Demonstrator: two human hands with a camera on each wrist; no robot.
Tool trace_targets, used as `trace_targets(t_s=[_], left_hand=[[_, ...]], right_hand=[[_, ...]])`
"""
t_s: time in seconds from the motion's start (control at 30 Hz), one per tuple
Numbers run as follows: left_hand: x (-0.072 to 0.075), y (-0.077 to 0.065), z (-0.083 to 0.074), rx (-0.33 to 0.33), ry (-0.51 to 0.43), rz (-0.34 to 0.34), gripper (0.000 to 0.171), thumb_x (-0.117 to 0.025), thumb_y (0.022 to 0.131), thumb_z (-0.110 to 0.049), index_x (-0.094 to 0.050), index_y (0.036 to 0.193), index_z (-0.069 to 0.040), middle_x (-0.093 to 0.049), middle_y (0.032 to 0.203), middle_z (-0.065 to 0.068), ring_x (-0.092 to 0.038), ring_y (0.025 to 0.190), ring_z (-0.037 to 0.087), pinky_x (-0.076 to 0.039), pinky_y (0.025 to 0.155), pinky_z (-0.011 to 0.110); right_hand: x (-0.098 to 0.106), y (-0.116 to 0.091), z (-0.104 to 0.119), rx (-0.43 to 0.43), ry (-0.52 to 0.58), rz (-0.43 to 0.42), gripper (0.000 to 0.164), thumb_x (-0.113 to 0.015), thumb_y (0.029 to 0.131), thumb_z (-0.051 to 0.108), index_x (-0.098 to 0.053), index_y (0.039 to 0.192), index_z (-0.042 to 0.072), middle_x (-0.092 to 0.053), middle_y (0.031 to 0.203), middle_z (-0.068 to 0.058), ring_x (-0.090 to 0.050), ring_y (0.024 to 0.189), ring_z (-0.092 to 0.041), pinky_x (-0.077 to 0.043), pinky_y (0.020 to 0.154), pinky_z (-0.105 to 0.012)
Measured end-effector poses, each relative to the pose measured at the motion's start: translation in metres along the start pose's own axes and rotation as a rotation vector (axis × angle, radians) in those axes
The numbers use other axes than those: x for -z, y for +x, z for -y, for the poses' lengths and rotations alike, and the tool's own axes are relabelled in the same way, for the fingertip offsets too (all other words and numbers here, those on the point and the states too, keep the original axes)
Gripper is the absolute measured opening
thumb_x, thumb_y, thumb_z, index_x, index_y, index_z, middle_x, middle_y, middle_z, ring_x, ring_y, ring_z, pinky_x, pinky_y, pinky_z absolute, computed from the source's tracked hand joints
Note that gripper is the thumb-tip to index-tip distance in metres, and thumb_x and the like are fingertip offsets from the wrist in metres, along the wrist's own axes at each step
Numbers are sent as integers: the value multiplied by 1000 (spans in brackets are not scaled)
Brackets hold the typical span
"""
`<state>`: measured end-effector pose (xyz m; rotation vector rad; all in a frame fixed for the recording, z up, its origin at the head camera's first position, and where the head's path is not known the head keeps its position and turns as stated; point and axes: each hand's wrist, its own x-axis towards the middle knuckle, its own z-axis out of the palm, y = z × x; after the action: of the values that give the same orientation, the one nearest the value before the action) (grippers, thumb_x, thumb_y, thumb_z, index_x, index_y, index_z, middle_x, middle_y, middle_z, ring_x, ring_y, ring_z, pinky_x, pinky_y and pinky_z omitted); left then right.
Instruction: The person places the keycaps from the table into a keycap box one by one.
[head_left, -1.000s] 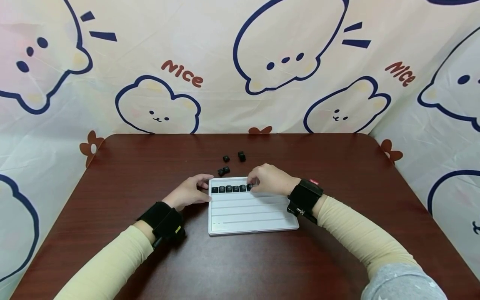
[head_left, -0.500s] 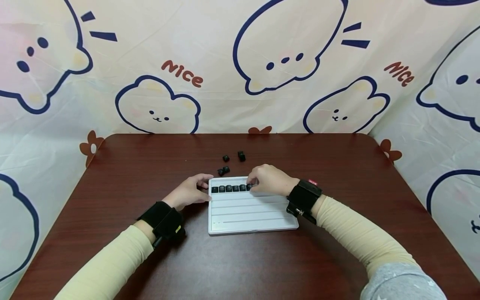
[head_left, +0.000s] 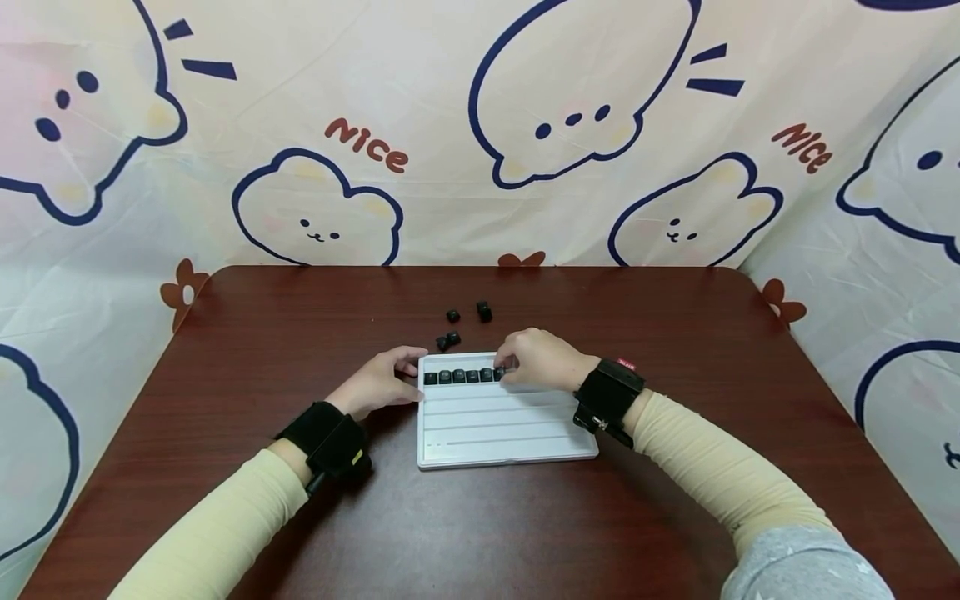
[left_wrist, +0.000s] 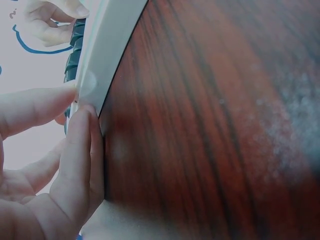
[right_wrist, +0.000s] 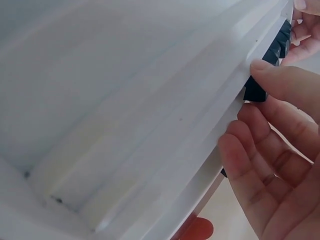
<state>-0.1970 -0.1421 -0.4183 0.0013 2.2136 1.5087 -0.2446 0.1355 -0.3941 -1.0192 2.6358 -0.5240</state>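
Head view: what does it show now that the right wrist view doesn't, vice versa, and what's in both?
Only head: black fabric wristbands, long cream fabric sleeves, and red-brown printed "Nice" lettering on the backdrop.

Only right wrist: the palm side of the right hand, and two dark specks near ridge ends on the white rectangular ridged board.

Both: that board, part of the row of small black blocks, the right hand pinching one of them, and fingers of the left hand by the board's far-left corner.
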Motion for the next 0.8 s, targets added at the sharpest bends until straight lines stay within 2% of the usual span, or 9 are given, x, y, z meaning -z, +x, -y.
trace_targets(t_s=[0.57, 0.8], left_hand=[[-2, 0, 2, 4, -7, -1, 67, -74, 86, 13, -49, 148, 0, -51, 119, 19, -55, 105, 27, -56, 79, 30], [-1, 0, 1, -5, -1, -7, 67, -74, 86, 13, -50, 147, 0, -51, 120, 19, -56, 102, 27, -56, 78, 30]], right_hand=[[0, -3, -2, -9, 19, 38, 20, -83, 85, 9, -79, 104, 6, -67, 93, 1, -59, 83, -12, -52, 76, -28], [1, -2, -3, 4, 22, 27, 21, -84, 85, 10, -79, 105, 6, -68, 94, 1, -60, 84, -11, -52, 76, -28]])
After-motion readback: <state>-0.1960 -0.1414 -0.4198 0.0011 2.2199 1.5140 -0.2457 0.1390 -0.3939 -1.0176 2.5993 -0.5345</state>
